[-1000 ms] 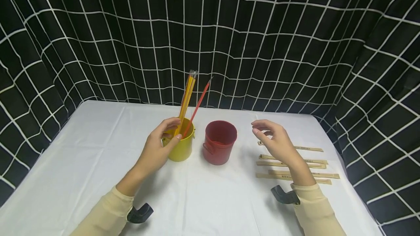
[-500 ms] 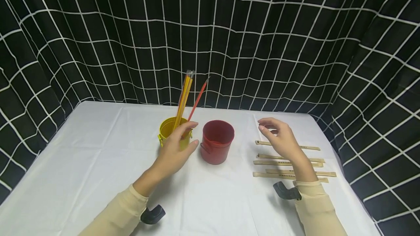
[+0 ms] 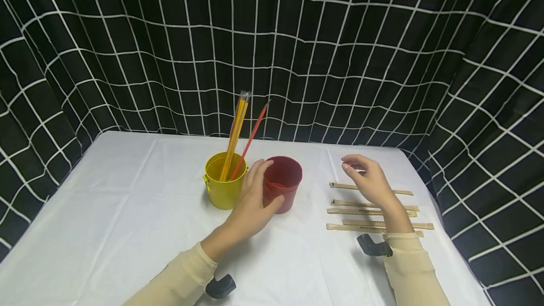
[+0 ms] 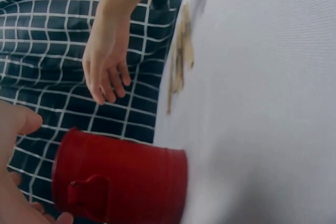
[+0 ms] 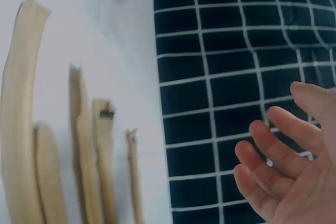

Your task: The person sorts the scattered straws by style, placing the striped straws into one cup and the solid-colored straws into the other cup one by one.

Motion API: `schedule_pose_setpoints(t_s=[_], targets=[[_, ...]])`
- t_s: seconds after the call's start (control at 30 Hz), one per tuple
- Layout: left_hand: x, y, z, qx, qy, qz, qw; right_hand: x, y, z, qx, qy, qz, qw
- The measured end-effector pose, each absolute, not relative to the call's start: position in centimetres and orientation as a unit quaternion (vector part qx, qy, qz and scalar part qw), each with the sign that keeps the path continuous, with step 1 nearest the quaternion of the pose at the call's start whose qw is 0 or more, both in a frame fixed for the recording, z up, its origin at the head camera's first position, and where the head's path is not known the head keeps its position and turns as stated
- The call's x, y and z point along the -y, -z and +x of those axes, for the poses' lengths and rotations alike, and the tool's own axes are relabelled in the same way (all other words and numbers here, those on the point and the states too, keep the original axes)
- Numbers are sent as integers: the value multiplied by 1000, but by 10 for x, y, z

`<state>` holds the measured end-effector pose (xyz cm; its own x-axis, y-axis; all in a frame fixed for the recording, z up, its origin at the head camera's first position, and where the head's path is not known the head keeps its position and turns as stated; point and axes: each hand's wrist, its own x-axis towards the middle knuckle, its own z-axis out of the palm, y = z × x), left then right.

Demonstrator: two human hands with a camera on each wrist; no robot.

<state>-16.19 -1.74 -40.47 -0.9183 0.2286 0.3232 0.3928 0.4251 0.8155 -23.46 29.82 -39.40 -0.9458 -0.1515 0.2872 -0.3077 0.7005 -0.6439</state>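
My left hand point(image 3: 250, 207) is at the near left side of a small red bucket point(image 3: 291, 192), thumb and fingers spread apart. In the left wrist view the bucket point(image 4: 131, 179) shows its side handle, and the fingers are by its rim; whether they touch it I cannot tell. Just left stands a yellow bucket point(image 3: 223, 195) holding several yellow pencils point(image 3: 238, 129) and a red one point(image 3: 255, 129). Over at the right, my right hand point(image 3: 369, 183) hovers with relaxed fingers above several thin paper-wrapped sticks point(image 3: 354, 212), holding nothing; the right wrist view shows the hand point(image 5: 294, 166) bare.
A white cloth point(image 3: 140, 230) covers the table. Dark fabric with a white grid point(image 3: 272, 51) hangs behind and along both sides. Each wrist wears a dark camera mount point(image 3: 221, 287).
My left hand has moved right, from the pencils in the yellow bucket across to the red bucket. My right hand has shifted slightly right. The pencils still stand in the yellow bucket.
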Motion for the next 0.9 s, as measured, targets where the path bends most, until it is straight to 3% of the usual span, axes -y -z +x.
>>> schedule_pose_setpoints(t_s=[0.23, 0.43, 0.9], targets=[[11, 418, -167, 839, 526, -131, 52, -313, 406, -240, 916, -370, 107, 114], [9, 433, -175, 835, 542, -90, 7, -323, 414, -245, 927, -359, 87, 61], [18, 460, -198, 796, 591, -113, -67, -349, 439, -247, 947, -319, 43, -8]])
